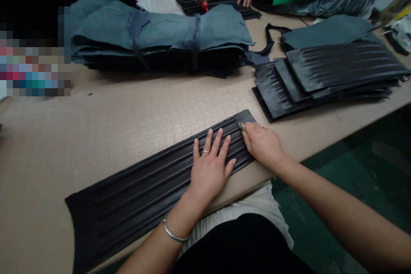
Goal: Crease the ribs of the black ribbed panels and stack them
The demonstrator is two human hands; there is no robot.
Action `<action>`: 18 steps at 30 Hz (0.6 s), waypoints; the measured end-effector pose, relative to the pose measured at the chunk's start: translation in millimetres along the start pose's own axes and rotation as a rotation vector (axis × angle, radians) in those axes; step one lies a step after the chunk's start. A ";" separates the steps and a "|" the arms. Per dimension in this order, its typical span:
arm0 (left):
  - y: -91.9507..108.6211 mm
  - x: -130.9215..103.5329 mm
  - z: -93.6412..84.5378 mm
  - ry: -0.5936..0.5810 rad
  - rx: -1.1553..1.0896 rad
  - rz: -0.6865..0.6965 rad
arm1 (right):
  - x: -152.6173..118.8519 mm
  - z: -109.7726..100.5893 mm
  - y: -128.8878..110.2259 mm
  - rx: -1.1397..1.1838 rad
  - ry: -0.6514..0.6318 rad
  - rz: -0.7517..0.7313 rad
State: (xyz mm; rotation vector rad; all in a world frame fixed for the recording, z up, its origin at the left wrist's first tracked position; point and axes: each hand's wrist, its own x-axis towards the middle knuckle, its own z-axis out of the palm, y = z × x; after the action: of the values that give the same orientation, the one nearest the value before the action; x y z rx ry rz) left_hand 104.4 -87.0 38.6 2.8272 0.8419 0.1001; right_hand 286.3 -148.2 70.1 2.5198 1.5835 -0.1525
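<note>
Black panel [144, 184] lies flat on the desk [144, 124], slanted along the near edge. Left hand [210, 171] is open, fingers spread, palm down on the ribs; right hand [265, 143] is closed round a small pale tool [243, 126], tip at the panel's right end. Can't tell tool type. My read: pin close to the tip but with fingertips out of its path, use light, even pressure, follow the rib ends, don't let the panel creep. Looks: long, dark, slightly glossy, raised parallel ribs lengthwise, plain ends, left one curved inward. Similar ribbed pile [346, 66] sits beyond the right hand.
</note>
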 end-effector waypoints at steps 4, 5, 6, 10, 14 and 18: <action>0.2 1.0 -0.9 -0.026 0.014 -0.011 | 40.4 -4.5 -2.1 0.003 0.043 0.051; 0.6 1.2 -1.0 -0.031 0.017 -0.013 | 47.1 -6.0 -0.7 0.003 0.058 0.066; 1.1 1.4 -1.2 -0.033 0.020 -0.012 | 51.0 -7.0 2.0 0.002 0.074 0.081; 0.8 2.2 -8.4 -0.049 0.039 0.004 | 36.0 -0.9 23.9 -0.018 0.123 0.158; -19.2 11.4 -30.0 -0.071 0.052 0.047 | -17.6 24.9 56.0 -0.024 0.133 0.243; -62.8 37.6 -50.4 -0.159 -0.059 -0.128 | -66.8 53.3 79.0 0.026 0.188 0.360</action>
State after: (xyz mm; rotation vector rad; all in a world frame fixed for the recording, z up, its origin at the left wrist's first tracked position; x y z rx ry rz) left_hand 96.3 -6.7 75.9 2.6755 0.9637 -0.1146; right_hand 328.5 -251.1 35.8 2.8583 1.1583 0.1117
